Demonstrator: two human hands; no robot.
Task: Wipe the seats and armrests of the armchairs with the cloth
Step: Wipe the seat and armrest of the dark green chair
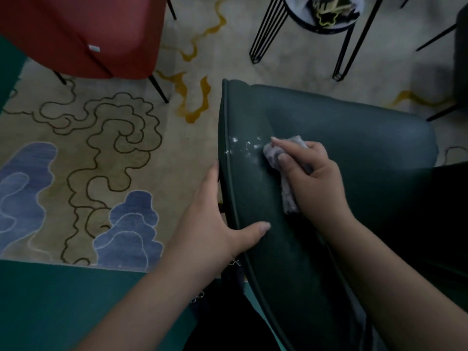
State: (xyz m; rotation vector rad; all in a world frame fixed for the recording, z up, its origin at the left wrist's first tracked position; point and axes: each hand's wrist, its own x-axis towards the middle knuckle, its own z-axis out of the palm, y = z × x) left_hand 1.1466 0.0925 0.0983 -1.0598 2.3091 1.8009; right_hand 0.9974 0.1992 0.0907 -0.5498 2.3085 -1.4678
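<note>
A dark green armchair (329,127) fills the right half of the view, its left armrest (243,178) running toward me. White specks (243,145) lie on the armrest's inner face. My right hand (314,178) grips a bunched grey-lilac cloth (274,155) and presses it on the armrest just right of the specks; a tail of the cloth hangs below my palm. My left hand (217,224) clasps the armrest's outer edge, thumb lying on the inner face and fingers hidden behind the edge.
A red armchair (83,34) on thin black legs stands at the upper left. A small round table (321,19) with black wire legs holds some items at the top. A patterned beige rug (101,148) covers the floor between them.
</note>
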